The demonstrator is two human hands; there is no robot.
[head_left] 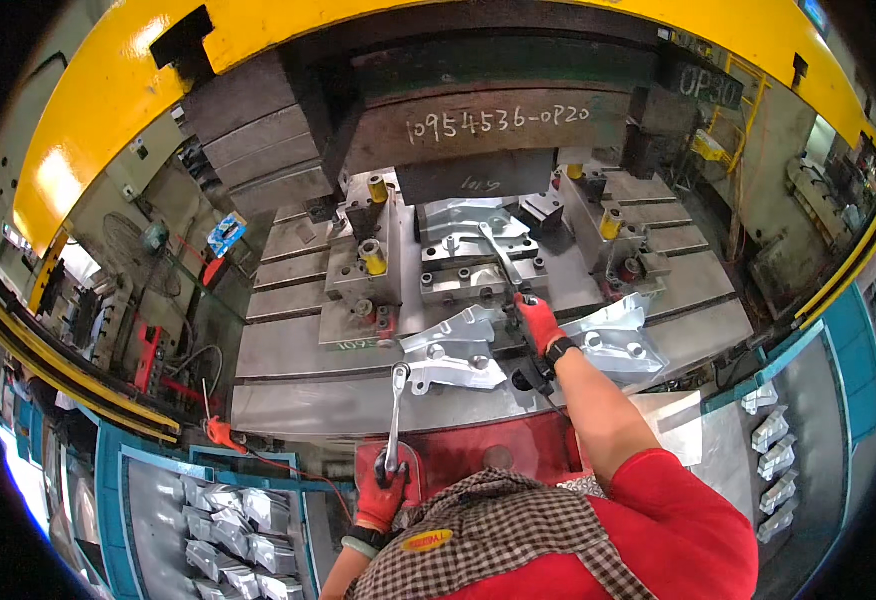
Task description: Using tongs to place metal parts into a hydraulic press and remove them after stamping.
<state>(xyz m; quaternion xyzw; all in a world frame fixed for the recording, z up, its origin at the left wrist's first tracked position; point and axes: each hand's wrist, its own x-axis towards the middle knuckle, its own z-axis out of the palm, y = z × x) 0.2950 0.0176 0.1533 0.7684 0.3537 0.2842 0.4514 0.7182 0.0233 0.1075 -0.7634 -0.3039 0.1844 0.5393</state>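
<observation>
My left hand (382,492), in a red glove, is closed around the handle of a long silver tool with a round head (395,420). That head is beside the left edge of a shiny stamped metal part (463,362) on the press bed; I cannot tell whether they touch. My right hand (538,322), also gloved in red, reaches forward and grips a similar silver round-headed tool (501,256). Its head lies over another stamped part (458,214) in the lower die (478,282). A third stamped part (613,342) lies right of my right hand.
The dark upper die block (478,130) hangs above the lower die. Guide posts with yellow tops (372,258) stand at both sides of it. A blue-edged bin of stamped parts (116,500) is at lower left; several parts (776,458) line a surface at right.
</observation>
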